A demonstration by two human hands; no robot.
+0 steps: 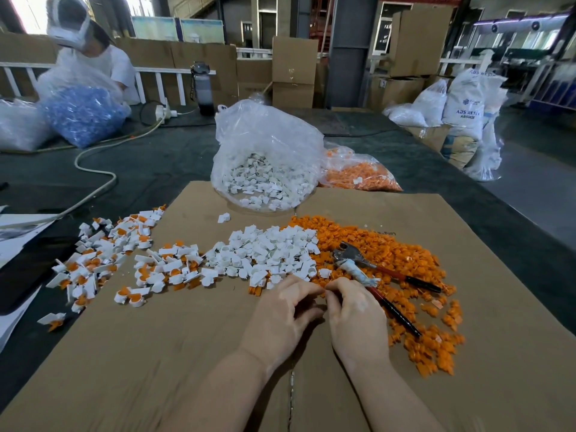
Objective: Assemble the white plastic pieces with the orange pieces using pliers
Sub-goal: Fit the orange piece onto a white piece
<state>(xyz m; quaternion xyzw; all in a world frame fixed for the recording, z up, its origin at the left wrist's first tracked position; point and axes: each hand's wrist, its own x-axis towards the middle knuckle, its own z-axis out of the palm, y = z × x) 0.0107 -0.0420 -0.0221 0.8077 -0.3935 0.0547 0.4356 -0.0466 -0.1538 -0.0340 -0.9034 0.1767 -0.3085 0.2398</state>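
My left hand [280, 316] and my right hand [357, 319] rest low on the cardboard sheet [156, 353], their fingertips pinched together at the near edge of the piles. Whatever lies between the fingers is hidden. Just beyond them sit a heap of loose white plastic pieces [271, 247] and, to its right, a wide spread of orange pieces [402, 260]. The pliers [349, 254], with red and black handles, lie on the orange pieces; one handle runs down past my right hand. Joined white-and-orange pieces [124, 257] are scattered to the left.
A clear bag of white pieces [265, 179] and a bag of orange pieces [358, 173] stand at the cardboard's far edge. A black flat object [28, 269] lies at the left. A cable [93, 169] crosses the table. Another person [93, 60] handles a bag of blue pieces [84, 113].
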